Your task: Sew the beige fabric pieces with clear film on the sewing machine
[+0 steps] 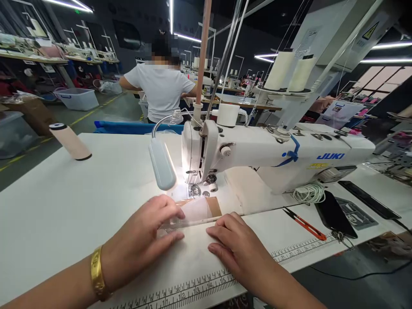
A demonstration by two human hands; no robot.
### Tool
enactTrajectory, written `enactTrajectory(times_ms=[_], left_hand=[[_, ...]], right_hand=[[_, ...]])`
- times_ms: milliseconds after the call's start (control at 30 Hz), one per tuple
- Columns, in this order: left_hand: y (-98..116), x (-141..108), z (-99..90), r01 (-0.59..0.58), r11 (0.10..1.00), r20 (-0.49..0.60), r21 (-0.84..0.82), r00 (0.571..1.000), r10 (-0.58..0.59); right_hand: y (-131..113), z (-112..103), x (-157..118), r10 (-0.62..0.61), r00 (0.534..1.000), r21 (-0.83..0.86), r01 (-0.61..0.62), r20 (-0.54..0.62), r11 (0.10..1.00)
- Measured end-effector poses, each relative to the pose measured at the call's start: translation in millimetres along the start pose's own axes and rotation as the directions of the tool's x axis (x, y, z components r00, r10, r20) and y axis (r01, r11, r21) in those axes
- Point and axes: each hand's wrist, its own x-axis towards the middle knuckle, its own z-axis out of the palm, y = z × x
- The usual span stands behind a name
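Note:
My left hand (151, 231), a gold bracelet at its wrist, rests on the sewing table with thumb and fingers apart. Under its fingertips is a clear, shiny piece (173, 223) that I cannot make out fully. A pale, thin piece of material (195, 211) with a brown patch (213, 207) at its right end lies just in front of the needle area. Close to that piece's front edge, my right hand (236, 240) lies with loosely bent fingers, its fingertips on the table. The sewing machine (238, 146) stands behind both hands, its presser foot (193, 190) lit.
A small lamp (162, 165) hangs left of the needle. A thread cone (71, 142) stands at the far left. Orange thread snips (304, 224), a phone (336, 214) and coiled cord (309, 193) lie to the right. A printed ruler (189, 292) runs along the front edge. A person (164, 86) sits beyond.

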Motion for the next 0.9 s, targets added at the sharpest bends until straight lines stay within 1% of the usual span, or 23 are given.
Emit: enactTrajectory(times_ms=[67,133,233,367,433,467,500,533,567,600,633,667,700,733,767,800,833,900], left_hand=[[1.7,-1.4,5.0,-0.043,0.999,0.053,-0.024,0.998,0.045],[1.7,-0.6,8.9,-0.018,0.998,0.074,-0.053,0.997,0.022],[-1.0,4.3,10.1,0.089,0.989,0.088,-0.12,0.993,-0.078],[-5.1,11.8,5.6,0.211,0.946,0.093,-0.245,0.977,-0.194],[-2.1,13.0,0.9,0.26,0.928,0.104,-0.267,0.965,-0.241],[2.1,12.7,-2.5,0.273,0.925,0.122,-0.265,0.961,-0.249],[8.1,12.0,-6.8,0.273,0.925,0.149,-0.262,0.959,-0.241],[15.8,11.1,-11.9,0.268,0.925,0.199,-0.269,0.955,-0.219],[24.4,10.2,-17.5,0.266,0.92,0.271,-0.288,0.944,-0.188],[33.1,9.8,-23.3,0.27,0.91,0.353,-0.314,0.923,-0.153],[41.0,10.2,-29.1,0.286,0.896,0.434,-0.34,0.893,-0.12],[47.0,11.7,-34.3,0.294,0.886,0.488,-0.357,0.868,-0.092],[50.4,14.3,-38.7,0.291,0.885,0.51,-0.364,0.857,-0.072],[50.8,17.7,-42.1,0.275,0.891,0.505,-0.362,0.861,-0.06],[48.5,21.7,-44.2,0.249,0.902,0.479,-0.354,0.876,-0.054],[43.8,25.7,-45.1,0.23,0.911,0.445,-0.344,0.894,-0.057],[37.4,29.3,-45.0,0.221,0.916,0.407,-0.334,0.91,-0.071],[23.3,34.1,-42.4,0.24,0.916,0.348,-0.322,0.93,-0.122]], right_hand=[[0.8,2.6,0.3,-0.004,1.0,0.003,0.004,-0.01,1.0],[2.2,4.7,-0.7,-0.011,1.0,0.014,0.011,-0.028,1.0],[4.5,9.0,-3.3,-0.041,0.998,0.016,0.042,-0.056,0.999],[6.6,14.1,-5.2,-0.084,0.993,-0.002,0.084,-0.08,0.996],[5.4,10.3,-4.9,-0.097,0.993,0.022,0.099,-0.072,0.995],[3.6,5.5,-4.4,-0.095,0.995,0.059,0.098,-0.042,0.993],[1.1,-1.1,-3.4,-0.08,0.997,0.113,0.08,-0.003,0.99],[-2.2,-9.2,-1.6,-0.046,0.998,0.177,0.039,0.031,0.983],[-6.0,-17.9,1.2,0.0,0.998,0.248,-0.017,0.069,0.969],[-9.8,-26.3,5.2,0.055,0.995,0.316,-0.079,0.084,0.945],[-13.3,-33.4,10.5,0.107,0.989,0.382,-0.139,0.103,0.914],[-16.0,-38.1,17.1,0.127,0.98,0.45,-0.185,0.155,0.874],[-17.6,-40.1,24.8,0.123,0.966,0.516,-0.228,0.229,0.826],[-17.9,-38.9,33.0,0.094,0.942,0.579,-0.274,0.322,0.767],[-16.8,-34.8,41.3,0.052,0.916,0.635,-0.316,0.398,0.704],[-14.7,-28.4,49.3,0.037,0.895,0.673,-0.361,0.444,0.645],[-12.0,-20.6,56.4,0.048,0.883,0.694,-0.4,0.467,0.598],[-6.1,-4.3,66.9,0.125,0.892,0.689,-0.419,0.435,0.591]])
